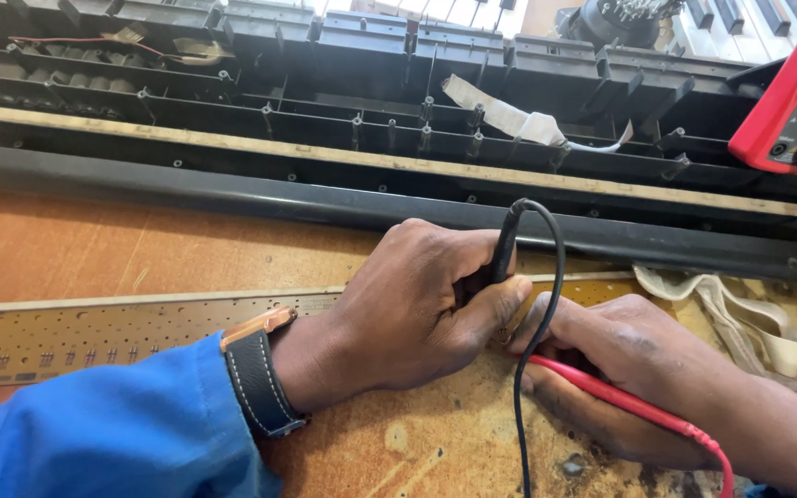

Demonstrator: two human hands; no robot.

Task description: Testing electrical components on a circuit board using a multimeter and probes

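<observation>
My left hand is clamped around the black probe, held upright with its tip down on the long tan circuit board. My right hand lies just beside it, fingers closed on the red probe, which runs low across the board; the two hands touch at the thumbs. The board lies flat on the worn orange desk. Behind it sits the opened black keyboard chassis, and a red multimeter stands at the far right with both leads running to it.
</observation>
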